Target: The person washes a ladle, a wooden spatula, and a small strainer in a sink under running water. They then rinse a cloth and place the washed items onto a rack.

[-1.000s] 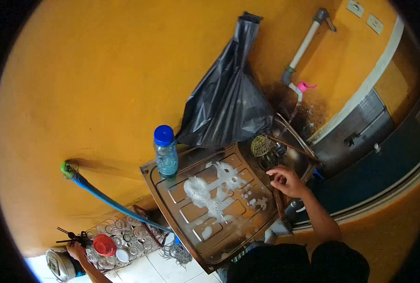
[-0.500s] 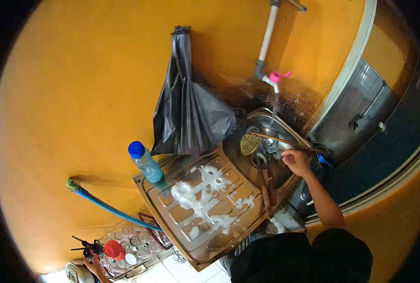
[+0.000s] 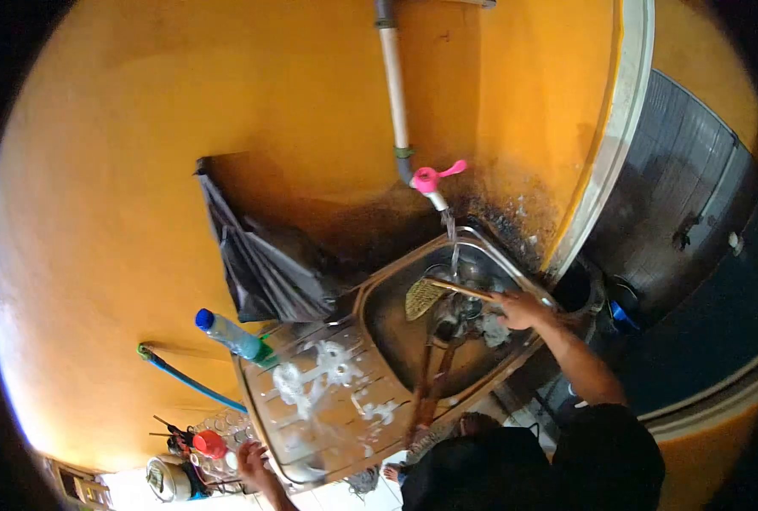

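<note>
My right hand (image 3: pixel 523 311) is over the right side of the metal sink (image 3: pixel 387 349), its fingers closed around the long thin handle of a mesh skimmer (image 3: pixel 426 298). The skimmer's yellowish mesh head lies over wet utensils and dishes in the basin. Water runs from a tap with a pink lever (image 3: pixel 427 180) onto these items. Beside my right fingers sits a greyish-white clump (image 3: pixel 493 330), possibly a scrubber or foam. My left hand (image 3: pixel 255 468) is at the drainboard's lower left corner, fingers apart, with nothing visible in it.
White foam (image 3: pixel 336 364) lies on the ribbed drainboard (image 3: pixel 345 443). A bottle with a blue cap (image 3: pixel 234 339) stands at its back edge. A black plastic bag (image 3: pixel 268 277) hangs on the wall. Glass jars and a red lid (image 3: pixel 209 444) are low at left, near a blue hose (image 3: pixel 191 383).
My right hand has moved from beside the skimmer onto its handle. My left hand has come away from the black item by the jars, toward the drainboard. The view has shifted.
</note>
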A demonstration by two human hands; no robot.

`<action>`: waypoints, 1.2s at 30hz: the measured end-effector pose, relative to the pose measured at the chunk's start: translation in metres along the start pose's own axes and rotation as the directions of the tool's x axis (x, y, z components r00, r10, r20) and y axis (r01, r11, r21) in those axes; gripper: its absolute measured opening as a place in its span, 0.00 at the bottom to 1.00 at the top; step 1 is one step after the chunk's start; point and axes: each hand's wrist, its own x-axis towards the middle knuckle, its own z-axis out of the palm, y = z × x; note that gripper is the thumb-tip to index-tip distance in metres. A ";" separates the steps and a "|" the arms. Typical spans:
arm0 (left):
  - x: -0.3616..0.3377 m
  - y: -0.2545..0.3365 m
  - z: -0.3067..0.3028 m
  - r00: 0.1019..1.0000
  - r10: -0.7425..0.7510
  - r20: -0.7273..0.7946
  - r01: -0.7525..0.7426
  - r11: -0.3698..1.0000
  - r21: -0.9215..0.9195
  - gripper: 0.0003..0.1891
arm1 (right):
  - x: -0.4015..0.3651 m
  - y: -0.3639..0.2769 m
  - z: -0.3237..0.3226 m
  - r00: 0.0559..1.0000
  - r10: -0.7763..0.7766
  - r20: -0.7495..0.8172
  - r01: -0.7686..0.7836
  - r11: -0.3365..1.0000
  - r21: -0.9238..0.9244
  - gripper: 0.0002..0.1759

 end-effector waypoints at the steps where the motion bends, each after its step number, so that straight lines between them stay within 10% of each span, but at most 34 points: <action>1: -0.029 0.025 0.050 0.987 0.029 0.159 -0.018 0.998 -0.066 0.10 | 0.001 0.003 -0.003 0.999 0.010 0.049 -0.013 0.998 0.064 0.29; 6: -0.094 0.051 0.200 0.647 0.017 0.762 -0.409 0.851 0.329 0.21 | 0.004 0.019 0.015 0.999 -0.041 0.003 0.037 0.913 0.407 0.24; 8: -0.106 0.060 0.232 0.501 -0.035 0.865 -0.614 0.690 0.383 0.28 | 0.002 0.023 0.019 0.964 -0.114 -0.241 0.200 0.906 0.372 0.23; 14: -0.138 0.069 0.272 0.457 -0.175 0.872 -0.746 0.459 0.483 0.31 | 0.000 0.041 0.005 0.891 -0.012 -0.453 0.231 0.873 0.430 0.23; 27: -0.126 0.022 0.275 0.414 -0.177 0.893 -0.732 0.519 0.442 0.17 | 0.004 0.043 0.039 0.943 0.271 -0.192 -0.150 0.863 0.483 0.22; 30: -0.114 0.020 0.271 0.273 -0.286 0.918 -0.610 0.687 0.396 0.18 | 0.003 0.040 0.037 0.937 0.258 -0.233 -0.131 0.883 0.451 0.20; 32: -0.113 0.033 0.266 0.206 -0.488 0.848 -0.256 0.810 0.528 0.20 | -0.005 0.035 0.016 0.939 0.279 -0.201 -0.154 0.864 0.479 0.20; 34: -0.108 0.025 0.259 0.155 -0.447 0.881 -0.295 0.830 0.473 0.20 | -0.007 0.034 -0.009 0.951 0.238 0.196 -0.300 0.858 0.416 0.19; 36: -0.105 0.029 0.253 0.097 -0.405 0.909 -0.330 0.849 0.414 0.22 | -0.008 0.032 -0.012 0.956 0.246 0.163 -0.291 0.872 0.393 0.19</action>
